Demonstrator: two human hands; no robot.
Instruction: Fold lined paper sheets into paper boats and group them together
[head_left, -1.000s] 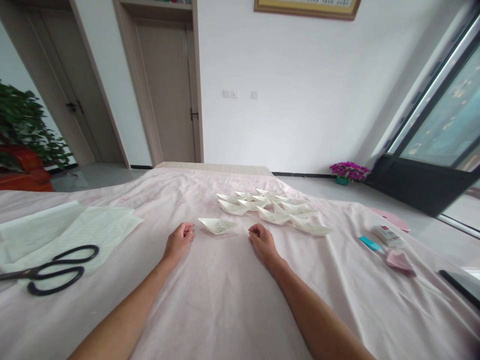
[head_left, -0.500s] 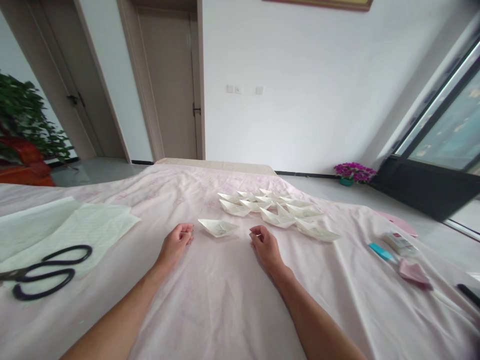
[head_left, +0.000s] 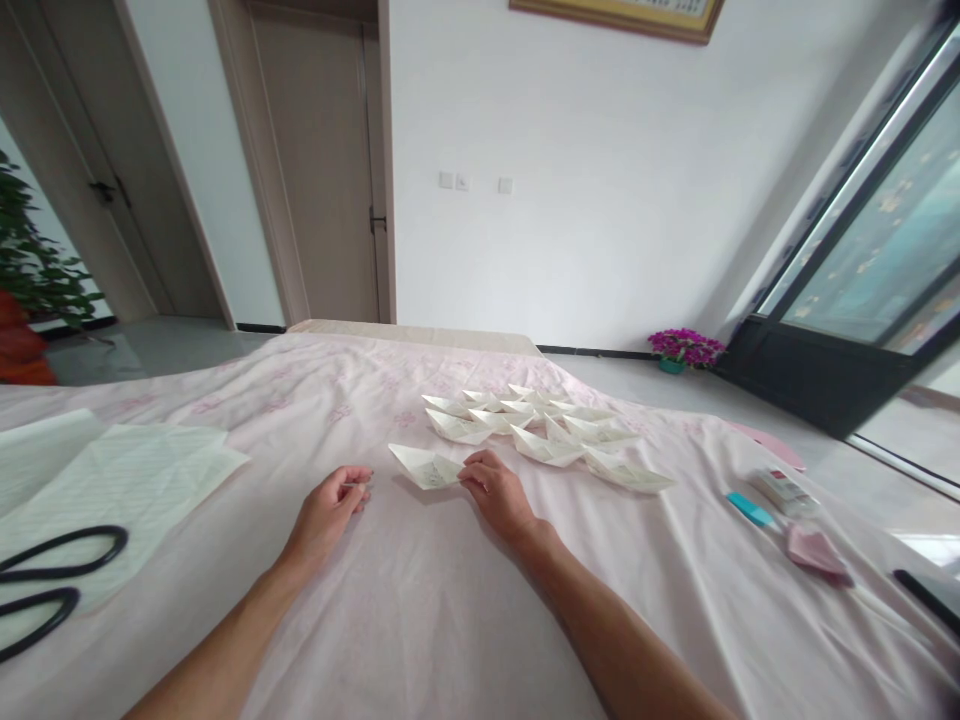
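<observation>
A folded white paper boat (head_left: 426, 468) rests on the pink cloth in front of me. My right hand (head_left: 496, 492) pinches its right tip between thumb and fingers. To the boat's left, apart from it, my left hand (head_left: 330, 508) is closed, the fingertips pressed round something thin and pale that is too small to name. Several more paper boats (head_left: 544, 440) sit close together in rows just beyond my right hand.
Black-handled scissors (head_left: 60, 545) lie over sheets of lined paper (head_left: 161, 465) at the left. On the right are a light-blue eraser-like block (head_left: 748, 508), a small white box (head_left: 784, 490) and a crumpled pink piece (head_left: 816, 553). The pink cloth (head_left: 420, 620) is wrinkled.
My right hand has moved left and taken hold of the single boat's right tip. My left hand stays closed at the boat's left. The view has turned slightly right.
</observation>
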